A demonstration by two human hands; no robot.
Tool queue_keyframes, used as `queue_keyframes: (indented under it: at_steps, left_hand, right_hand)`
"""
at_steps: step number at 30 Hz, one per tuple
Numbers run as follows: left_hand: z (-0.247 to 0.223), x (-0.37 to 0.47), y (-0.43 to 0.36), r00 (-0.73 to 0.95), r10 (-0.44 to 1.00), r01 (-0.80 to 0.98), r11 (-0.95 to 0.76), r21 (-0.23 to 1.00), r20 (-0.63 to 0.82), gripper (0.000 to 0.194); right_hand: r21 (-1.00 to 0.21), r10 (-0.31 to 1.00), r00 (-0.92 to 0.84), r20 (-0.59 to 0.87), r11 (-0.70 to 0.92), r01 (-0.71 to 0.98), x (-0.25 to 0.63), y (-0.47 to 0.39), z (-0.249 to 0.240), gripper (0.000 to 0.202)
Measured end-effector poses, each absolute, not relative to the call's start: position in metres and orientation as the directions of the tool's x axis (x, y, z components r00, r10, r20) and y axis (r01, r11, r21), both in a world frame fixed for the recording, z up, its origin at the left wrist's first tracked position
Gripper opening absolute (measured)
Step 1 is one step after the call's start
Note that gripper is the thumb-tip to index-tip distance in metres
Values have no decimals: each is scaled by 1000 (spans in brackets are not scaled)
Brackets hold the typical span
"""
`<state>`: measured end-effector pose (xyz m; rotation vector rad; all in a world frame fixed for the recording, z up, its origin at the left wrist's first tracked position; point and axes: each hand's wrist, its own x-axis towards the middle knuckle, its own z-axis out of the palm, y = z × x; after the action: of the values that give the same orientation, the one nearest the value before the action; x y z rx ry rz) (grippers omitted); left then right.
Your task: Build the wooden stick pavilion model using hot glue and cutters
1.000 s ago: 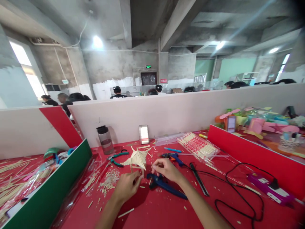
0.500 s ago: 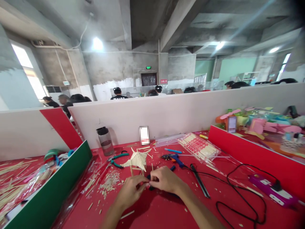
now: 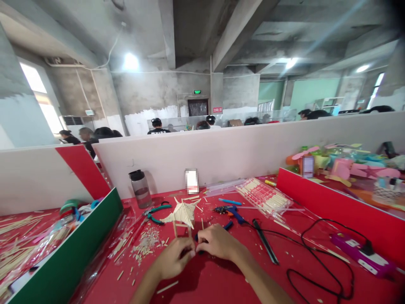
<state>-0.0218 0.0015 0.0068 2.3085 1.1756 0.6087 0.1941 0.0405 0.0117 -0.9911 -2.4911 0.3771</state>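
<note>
My left hand is closed, thumb against the curled fingers, just in front of a small pavilion-like stick model with a pointed, star-shaped roof on thin legs. Close beside it on the right, my right hand is also closed, its fingertips bent down toward the red tabletop. What either hand pinches is too small or hidden to make out. A dark tool with blue handles lies partly under my right hand. Short stick offcuts are heaped to the left of the model.
Green-handled pliers, a bottle and a phone stand or lie beyond. To the right are a blue glue gun, a utility knife, bundled sticks, a black cable and a purple power strip. Low partitions flank the table.
My fingertips have drawn slightly apart, and my left hand has curled more and sits a little lower. The view has shifted slightly; the model and tools stay in place.
</note>
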Motion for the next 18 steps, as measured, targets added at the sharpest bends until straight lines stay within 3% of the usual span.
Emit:
queue_keyframes:
  at_steps: [4, 10, 13, 18]
  left_hand:
    - [13, -34, 2, 537, 840, 704, -495, 510, 75, 29]
    - [14, -65, 14, 416, 908, 861, -414, 295, 60, 40]
    - [12, -82, 22, 382, 923, 901, -382, 206, 42, 33]
    - [13, -102, 24, 306, 950, 935, -312, 167, 60, 21]
  right_hand:
    - [-460, 736, -613, 286, 667, 586, 200, 45, 13, 17]
    - [-553, 750, -586, 306, 641, 532, 210, 51, 13, 23]
    - [-574, 744, -583, 328, 647, 503, 215, 54, 13, 29]
    - [-562, 731, -573, 370, 667, 488, 219, 56, 12, 46]
